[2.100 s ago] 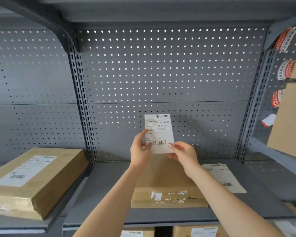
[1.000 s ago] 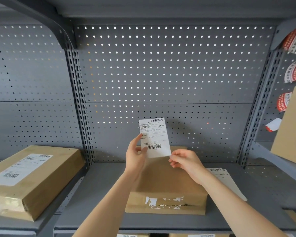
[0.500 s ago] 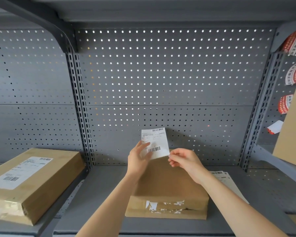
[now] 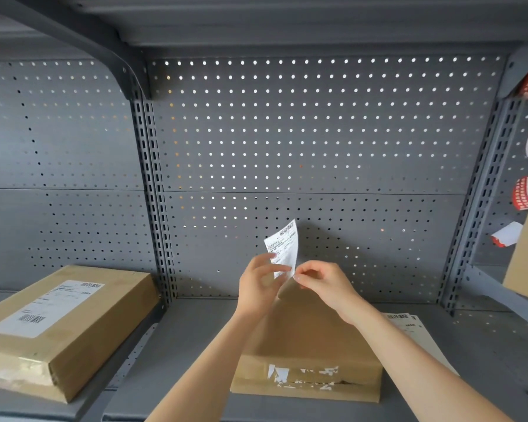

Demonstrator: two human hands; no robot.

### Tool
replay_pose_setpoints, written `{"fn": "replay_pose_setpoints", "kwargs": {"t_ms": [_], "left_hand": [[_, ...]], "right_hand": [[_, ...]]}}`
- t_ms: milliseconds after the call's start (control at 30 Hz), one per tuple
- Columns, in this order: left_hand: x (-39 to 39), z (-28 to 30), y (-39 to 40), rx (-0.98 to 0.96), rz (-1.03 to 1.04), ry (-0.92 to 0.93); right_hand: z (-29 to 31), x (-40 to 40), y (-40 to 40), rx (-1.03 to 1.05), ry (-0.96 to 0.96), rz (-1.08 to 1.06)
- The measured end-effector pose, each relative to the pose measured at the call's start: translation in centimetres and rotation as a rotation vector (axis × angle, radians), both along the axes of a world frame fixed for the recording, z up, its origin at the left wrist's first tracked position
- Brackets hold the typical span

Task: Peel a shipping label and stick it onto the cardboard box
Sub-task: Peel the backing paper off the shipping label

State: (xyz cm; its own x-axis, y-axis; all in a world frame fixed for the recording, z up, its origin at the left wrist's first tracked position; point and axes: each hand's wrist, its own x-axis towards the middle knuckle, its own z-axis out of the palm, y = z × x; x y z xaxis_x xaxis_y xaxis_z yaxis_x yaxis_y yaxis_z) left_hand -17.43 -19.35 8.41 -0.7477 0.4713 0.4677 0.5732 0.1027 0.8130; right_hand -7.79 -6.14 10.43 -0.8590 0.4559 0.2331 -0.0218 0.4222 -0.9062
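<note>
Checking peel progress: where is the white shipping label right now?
Head view, centre: white shipping label pinched between left hand and right hand, above the brown cardboard box.

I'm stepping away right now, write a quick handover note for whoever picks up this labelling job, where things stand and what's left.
Left hand: pinching the shipping label at its lower left edge, held up in the air.
Right hand: fingertips pinched at the label's lower right corner, apparently working the backing loose.
Cardboard box: flat on the grey shelf, directly below the hands; its top shows no label, and torn white scraps sit on its front edge.
More label sheets lie on the shelf right of the box. A labelled box sits on the left.
Done: label picked up.
Left: finish peeling, then stick the label on the box top.
</note>
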Motion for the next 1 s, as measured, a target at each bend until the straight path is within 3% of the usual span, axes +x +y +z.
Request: {"fn": "replay_pose_setpoints", "kwargs": {"t_ms": [100,200,733,1000], "left_hand": [[0.7,0.6,-0.4,0.036,-0.067,-0.202],[0.6,0.5,-0.4,0.085,-0.099,-0.265],[0.6,0.6,0.2,0.127,-0.199,-0.343],[0.9,1.0,0.2,0.094,-0.092,-0.309]], "right_hand": [[0.0,-0.3,0.0,-0.002,0.015,0.003],[-0.1,-0.5,0.0,0.020,0.031,0.016],[-0.4,-0.5,1.2,0.057,0.009,-0.001],[-0.4,0.0,1.4,-0.023,-0.022,-0.091]]}}
